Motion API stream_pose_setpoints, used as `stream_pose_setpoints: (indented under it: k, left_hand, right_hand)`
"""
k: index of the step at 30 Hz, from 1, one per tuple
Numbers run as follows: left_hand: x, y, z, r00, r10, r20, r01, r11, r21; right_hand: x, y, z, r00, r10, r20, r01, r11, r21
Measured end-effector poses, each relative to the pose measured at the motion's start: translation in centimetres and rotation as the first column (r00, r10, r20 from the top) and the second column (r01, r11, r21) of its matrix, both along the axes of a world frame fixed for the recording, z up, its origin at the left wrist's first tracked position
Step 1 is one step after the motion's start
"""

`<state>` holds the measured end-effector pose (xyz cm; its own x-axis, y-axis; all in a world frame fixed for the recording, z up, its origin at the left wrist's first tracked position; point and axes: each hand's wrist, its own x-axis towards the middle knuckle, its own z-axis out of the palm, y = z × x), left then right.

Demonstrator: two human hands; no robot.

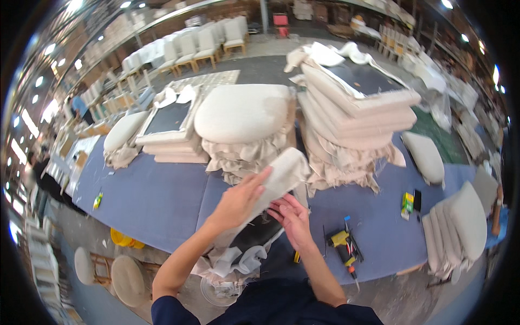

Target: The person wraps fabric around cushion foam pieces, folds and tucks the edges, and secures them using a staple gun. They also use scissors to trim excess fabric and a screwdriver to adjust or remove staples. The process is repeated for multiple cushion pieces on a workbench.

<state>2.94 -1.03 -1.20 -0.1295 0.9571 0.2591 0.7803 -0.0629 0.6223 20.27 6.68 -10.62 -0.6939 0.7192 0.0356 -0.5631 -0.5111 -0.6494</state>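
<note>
Closest to the person, at the near edge of the blue-covered tabletop point(157, 200), a seat cushion point(271, 187) is propped up on its edge. It is upholstered in pale beige fabric, its upper end rounded and smooth, while its dark underside faces the person and loose, crumpled fabric bunches white at its lower end, hanging over the tabletop edge. The left hand point(238, 201) lies over the fabric face, fingers stretched up along it and thumb wrapped round — a closed grip on the seat cushion. The right hand point(292, 216) presses flat against the dark underside near the fabric's edge, fingers spread rather than clenched, touching the same seat cushion.

Just right of the right hand a yellow staple gun point(342, 241) lies on the tabletop with red and blue parts beside it. Farther right stand a small green and yellow box point(407, 203) and a row of finished cushions point(457, 227) leaning on one another.

Behind the hands sits a round-edged cushion on a stack point(241, 114) with ragged fabric trailing beneath it. To its left is a lower pile point(170, 135) topped by a dark panel — to its right, a tall stack of cushions point(355, 114), also dark on top. Far beyond, rows of pale upholstered chairs point(200, 46) line the floor.
</note>
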Motion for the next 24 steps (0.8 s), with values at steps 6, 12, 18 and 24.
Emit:
stream_pose_setpoints:
  k: [6, 12, 18, 24]
  left_hand:
    - [3.1, 2.5, -0.8, 0.995, 0.053, -0.087, -0.057, 0.997, -0.049]
    - [4.8, 3.2, -2.1, 0.989, 0.045, -0.144, -0.041, 0.999, 0.034]
    - [4.6, 2.7, -2.7, 0.972, 0.076, -0.222, -0.059, 0.995, 0.084]
    - [3.3, 3.4, -1.1, 0.984, 0.063, -0.168, -0.074, 0.995, -0.060]
  right_hand:
    - [1.0, 1.4, -3.3, 0.973, 0.044, -0.225, -0.117, 0.940, -0.320]
    - [1.6, 0.8, -3.3, 0.989, -0.145, -0.025, 0.142, 0.985, -0.095]
    - [-0.6, 0.0, -2.3, 0.946, -0.314, 0.085, 0.298, 0.940, 0.164]
    - [-1.9, 0.3, -2.6, 0.936, -0.342, 0.082, 0.339, 0.940, 0.045]
